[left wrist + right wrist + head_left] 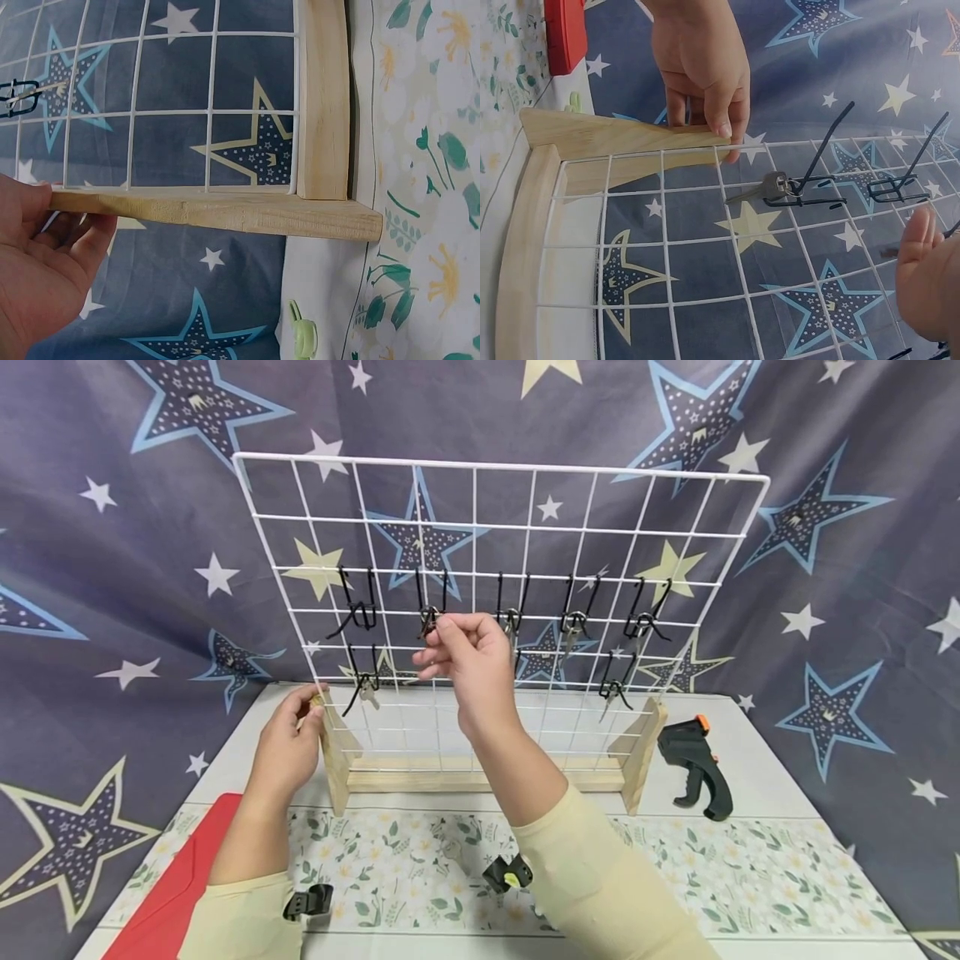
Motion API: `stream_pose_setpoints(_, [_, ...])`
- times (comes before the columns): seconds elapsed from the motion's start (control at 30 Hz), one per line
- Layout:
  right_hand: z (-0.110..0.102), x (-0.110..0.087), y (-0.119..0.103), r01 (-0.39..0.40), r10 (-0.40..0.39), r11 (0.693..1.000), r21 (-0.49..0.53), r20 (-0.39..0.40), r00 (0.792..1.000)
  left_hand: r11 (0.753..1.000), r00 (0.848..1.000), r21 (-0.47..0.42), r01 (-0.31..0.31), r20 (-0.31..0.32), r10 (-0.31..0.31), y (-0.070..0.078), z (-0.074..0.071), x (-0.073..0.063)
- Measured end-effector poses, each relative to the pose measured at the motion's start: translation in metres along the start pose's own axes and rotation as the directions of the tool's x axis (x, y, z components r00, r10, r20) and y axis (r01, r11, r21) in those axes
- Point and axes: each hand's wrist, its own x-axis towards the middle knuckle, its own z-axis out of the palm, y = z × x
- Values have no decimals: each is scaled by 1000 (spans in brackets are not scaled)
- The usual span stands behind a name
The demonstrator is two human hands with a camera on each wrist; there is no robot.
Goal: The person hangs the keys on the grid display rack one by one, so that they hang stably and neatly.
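Note:
A white wire grid (474, 467) stands upright in a wooden stand (480, 781), with black double-prong hooks (362, 614) in two rows. Keys hang on several hooks, among them a key (369, 693) at the lower left. My right hand (483, 672) is at the second upper hook from the left, thumb and forefinger pinching a key at its prongs. The fingers hide most of that key; a grey bit of the key (889, 253) shows beside them. My left hand (288, 743) grips the top of the stand's left wooden side piece (210, 214), thumb on one face and fingers on the other.
A black trigger-handled tool (697, 768) with orange parts lies right of the stand. At the left front is a red case (187, 877). A floral runner (390, 868) crosses the white table, and a star-patterned curtain (97, 610) hangs behind the grid.

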Motion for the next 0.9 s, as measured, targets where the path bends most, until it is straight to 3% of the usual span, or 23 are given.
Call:
stream_pose_setpoints(0.27, [-10,-18,-1,21,-17,999,-42,100,995,1000,1000,4,7,1,-7,0,1,-1])
stream_pose_setpoints(0.43, [-22,-35,-4,-8,34,994,-106,239,970,1000,1000,10,11,5,-11,1,1,-1])
stream_pose_setpoints(0.53, [-32,-45,-5,-4,67,986,-166,373,925,1000,1000,16,17,7,-17,1,1,-2])
stream_pose_setpoints(0.7, [-50,-57,-2,41,159,945,-324,566,809,1000,1000,10,14,4,-14,0,1,-1])
stream_pose_setpoints(0.8, [-61,-63,5,24,304,874,-486,583,754,1000,1000,5,9,1,-9,0,1,-1])
stream_pose_setpoints(0.9, [-70,-70,14,14,456,763,-646,554,696,1000,1000,8,8,0,-8,1,0,-1])
